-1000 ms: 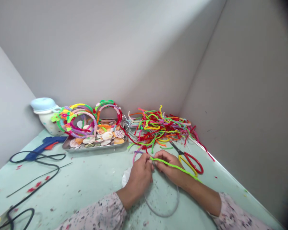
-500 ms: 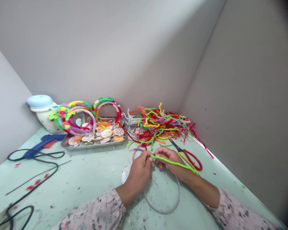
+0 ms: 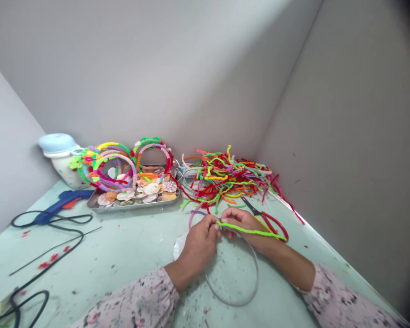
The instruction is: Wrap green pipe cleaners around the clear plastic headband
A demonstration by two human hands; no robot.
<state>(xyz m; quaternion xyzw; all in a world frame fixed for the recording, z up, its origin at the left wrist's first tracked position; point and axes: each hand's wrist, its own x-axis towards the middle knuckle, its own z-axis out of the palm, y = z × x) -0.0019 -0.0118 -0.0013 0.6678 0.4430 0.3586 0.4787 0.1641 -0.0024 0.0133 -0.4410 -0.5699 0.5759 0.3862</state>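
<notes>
My left hand (image 3: pixel 198 246) and my right hand (image 3: pixel 242 225) meet at the middle of the pale green table (image 3: pixel 130 255). Both pinch a lime green pipe cleaner (image 3: pixel 249 231) where it joins a clear plastic headband (image 3: pixel 235 291). The pipe cleaner's free end runs right over my right wrist. The headband's loop lies on the table below my hands, between my forearms. A purple pipe cleaner (image 3: pixel 195 215) curls just above my left hand.
Red-handled scissors (image 3: pixel 269 222) lie right of my right hand. A heap of coloured pipe cleaners (image 3: pixel 225 177) fills the back corner. A metal tray (image 3: pixel 133 203) holds shells and wrapped headbands (image 3: pixel 119 166). A blue glue gun (image 3: pixel 59 205), black cables (image 3: pixel 51 255) and a white jar (image 3: pixel 64 159) sit left.
My hands have shifted slightly upward in view with the green pipe cleaner; its free end has swung to lie flatter over my right wrist. The headband loop has moved a little.
</notes>
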